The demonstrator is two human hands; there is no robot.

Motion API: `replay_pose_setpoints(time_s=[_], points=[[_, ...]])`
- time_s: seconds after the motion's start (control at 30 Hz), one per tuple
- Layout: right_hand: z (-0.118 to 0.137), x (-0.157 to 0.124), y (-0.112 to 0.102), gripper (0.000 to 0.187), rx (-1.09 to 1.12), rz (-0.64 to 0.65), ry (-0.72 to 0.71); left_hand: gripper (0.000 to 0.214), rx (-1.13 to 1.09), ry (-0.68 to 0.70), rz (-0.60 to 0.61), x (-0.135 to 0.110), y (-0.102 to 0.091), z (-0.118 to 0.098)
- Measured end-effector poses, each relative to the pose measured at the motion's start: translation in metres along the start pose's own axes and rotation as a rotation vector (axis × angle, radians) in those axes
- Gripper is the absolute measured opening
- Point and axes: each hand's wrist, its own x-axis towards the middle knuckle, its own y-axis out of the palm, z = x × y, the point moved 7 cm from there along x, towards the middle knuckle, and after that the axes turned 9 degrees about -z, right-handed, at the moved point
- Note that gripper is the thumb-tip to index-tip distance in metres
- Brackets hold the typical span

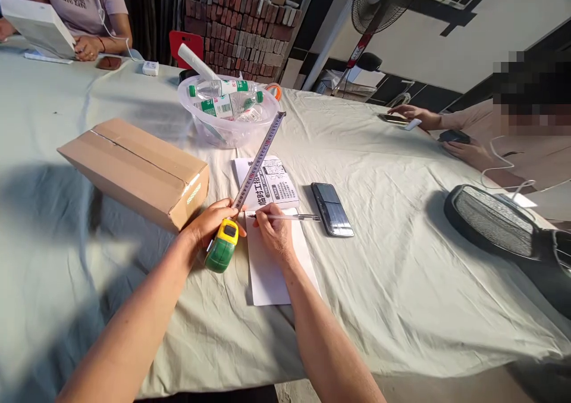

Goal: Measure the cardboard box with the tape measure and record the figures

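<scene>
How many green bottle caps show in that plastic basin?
2: one green cap at left in the basin, another green cap at right; more may be hidden.

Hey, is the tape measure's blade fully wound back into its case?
No, the blade extends well out of the green and yellow case.

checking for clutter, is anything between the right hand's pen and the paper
Nothing visible: the pen in the right hand has its tip at the upper left of the paper, though contact is unclear. The tape measure case is further left.
</scene>
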Motion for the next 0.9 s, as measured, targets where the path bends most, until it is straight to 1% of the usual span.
replay_pose_setpoints(time_s=[0.37,0.53,0.73,0.9], points=[[0.0022,-0.0007,0.0000,0.019,0.008,0.009,0.003,0.035,0.036,0.018,-0.035,-0.0035,0.0017,-0.0040],[0.0009,-0.0003,0.0009,0.019,-0.002,0.011,0.015,0.036,0.047,0.021,-0.024,-0.0018,0.0011,-0.0029],[-0.0005,-0.0002,0.0020,0.019,-0.003,0.013,0.032,0.038,0.044,-0.017,-0.024,-0.0025,0.0015,-0.0016],[-0.0010,-0.0007,0.0029,0.020,-0.007,0.007,0.022,0.039,0.057,-0.015,-0.022,-0.0026,0.0018,-0.0017]])
